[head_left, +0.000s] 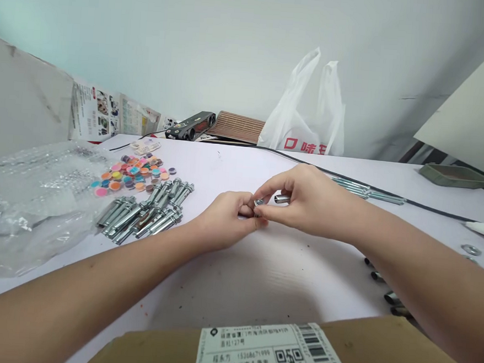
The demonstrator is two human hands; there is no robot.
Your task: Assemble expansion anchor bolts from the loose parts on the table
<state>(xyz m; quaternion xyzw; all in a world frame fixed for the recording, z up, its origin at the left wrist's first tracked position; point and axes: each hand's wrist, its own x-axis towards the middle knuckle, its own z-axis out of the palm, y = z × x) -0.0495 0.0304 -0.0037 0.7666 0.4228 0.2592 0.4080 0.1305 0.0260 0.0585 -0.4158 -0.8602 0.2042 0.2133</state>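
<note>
My two hands meet over the middle of the white table (234,291). My right hand (310,203) is closed, with a small shiny nut (259,202) between thumb and fingertip. A short metal sleeve (282,198) sticks out from under its curled fingers. Thumb and fingers of my left hand (227,216) are pinched together right beside the nut; whatever they grip is hidden. To the left lies a pile of expansion bolts (152,211), with sleeves and nuts on them. Several loose bolts or rods (351,186) lie behind my right wrist.
Colourful round caps (132,173) and clear plastic wrap (34,189) spread at the left. More sleeves (378,277) and a nut or washer (471,250) lie right. A labelled cardboard box (164,347) is in front. Behind stand a white plastic bag (304,119) and green tray (455,176).
</note>
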